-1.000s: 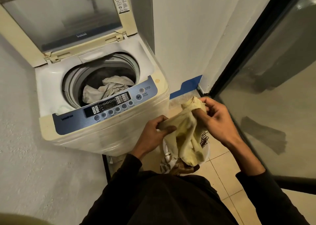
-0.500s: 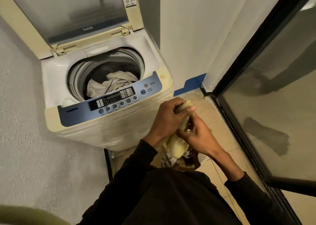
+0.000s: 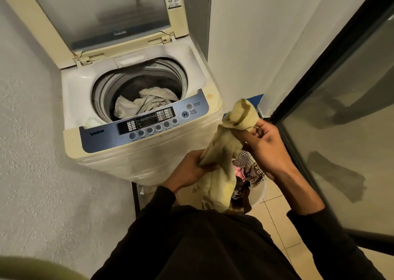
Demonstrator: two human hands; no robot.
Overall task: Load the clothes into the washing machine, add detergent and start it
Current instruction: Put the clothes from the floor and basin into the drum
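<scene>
Top-loading washing machine (image 3: 136, 130) stands at left against a rough wall, lid (image 3: 100, 17) raised and leaning back; a sticker on the lid's right frame is printed but too small to read, and a small logo on the lid's lower edge is illegible. Drum (image 3: 140, 92) open, with one pale crumpled garment (image 3: 147, 104) lying inside. Control panel (image 3: 145, 123) along the front edge: round buttons, a dark display, and at its right end the legible words "POWER" and "START PAUSE"; a brand mark at the panel's left end cannot be made out. Right of the machine, held above the basket and not yet over the drum, is a pale yellow cloth (image 3: 226, 149). Left hand (image 3: 191, 169) has its grip clamped on the cloth's middle, fingers curled around a bunched fold. Right hand (image 3: 266, 143) pinches the cloth's upper end, grip closed on the fabric between thumb and fingers. Below the hands, a white laundry basket (image 3: 259, 194) on the tiled floor holds more clothes (image 3: 247, 169), checked and patterned. Far right, a dark-framed glass door (image 3: 341, 109). Judgement on progress: loading under way, early; one item in, one in hand, several left in the basket. No detergent in view; adding it, closing the lid and pressing start all remain.
</scene>
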